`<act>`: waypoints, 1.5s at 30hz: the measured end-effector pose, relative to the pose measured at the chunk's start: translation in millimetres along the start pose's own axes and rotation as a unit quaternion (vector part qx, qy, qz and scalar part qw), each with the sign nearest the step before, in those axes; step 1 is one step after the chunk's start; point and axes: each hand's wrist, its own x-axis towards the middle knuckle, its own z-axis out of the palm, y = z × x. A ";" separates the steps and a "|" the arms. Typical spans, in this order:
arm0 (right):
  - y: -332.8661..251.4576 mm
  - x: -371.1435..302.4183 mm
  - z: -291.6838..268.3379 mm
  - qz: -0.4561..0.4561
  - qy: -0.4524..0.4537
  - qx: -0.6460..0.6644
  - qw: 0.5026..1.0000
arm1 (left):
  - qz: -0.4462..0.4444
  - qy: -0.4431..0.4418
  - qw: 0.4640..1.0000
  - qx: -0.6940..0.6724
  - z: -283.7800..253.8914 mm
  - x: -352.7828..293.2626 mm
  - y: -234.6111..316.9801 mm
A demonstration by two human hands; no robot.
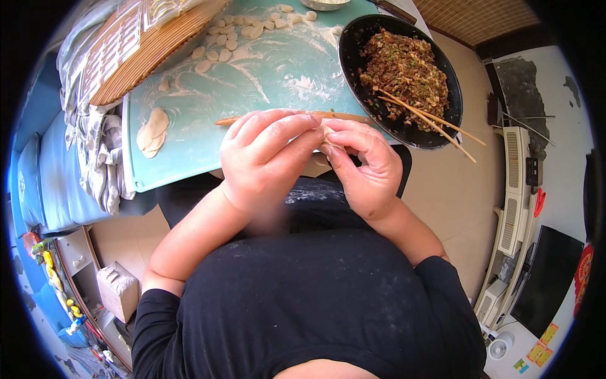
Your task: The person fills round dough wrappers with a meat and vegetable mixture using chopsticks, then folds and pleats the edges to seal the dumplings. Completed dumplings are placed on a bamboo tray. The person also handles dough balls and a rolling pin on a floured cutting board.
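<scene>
My left hand [268, 148] and my right hand [371, 165] meet at the table's near edge, both floury. Between their fingertips they pinch a small pale dumpling [327, 134], mostly hidden by the fingers. Just beyond them a wooden rolling pin [346, 116] lies across the floured green mat [189, 148], partly covered by my left hand. To the left sits a small overlapping pile of flat dough wrappers [152, 134]. At the right, a black pan [353, 82] holds chopped brown filling [407, 69] with green bits, and a pair of chopsticks [442, 123] rests across its near rim.
Several small dough pieces [226, 42] lie scattered at the mat's far side. A round reed tray [161, 54] with clear plastic trays on it stands at the far left, over crumpled cloth [104, 148]. A bowl [325, 4] is at the far edge.
</scene>
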 end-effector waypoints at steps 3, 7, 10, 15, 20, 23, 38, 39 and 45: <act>3.0 -4.2 2.1 0.031 0.011 0.055 0.998 | -0.021 -0.010 1.000 -0.003 0.6 -0.8 0.6; 2.3 -1.8 1.7 0.054 0.013 0.095 0.994 | -0.036 0.022 0.999 -0.018 7.3 -6.3 -5.3; 3.6 -0.9 -0.3 0.039 0.007 0.074 0.996 | -0.069 0.023 0.995 -0.065 7.6 -6.6 -4.5; -4.9 3.4 -5.1 -0.007 -0.028 -0.014 0.999 | -0.087 -0.009 0.988 -0.128 0.8 -3.5 -1.6; -9.5 5.7 -5.8 -0.031 -0.048 -0.071 0.996 | -0.050 -0.006 0.995 -0.085 0.6 -3.4 -2.1; -6.3 2.6 -5.1 0.046 -0.049 0.040 0.997 | -0.049 0.007 0.996 -0.074 4.3 -4.1 -1.2; -4.6 17.1 -2.4 0.392 -0.124 0.441 0.797 | -0.067 -0.008 0.991 -0.113 5.3 -11.5 -1.4; -5.5 16.3 -1.5 0.394 -0.122 0.437 0.800 | -0.066 -0.004 0.991 -0.116 6.7 -11.7 -2.1; -1.0 10.8 -2.1 0.396 -0.135 0.444 0.792 | -0.070 -0.031 0.992 -0.097 7.4 -13.3 -2.7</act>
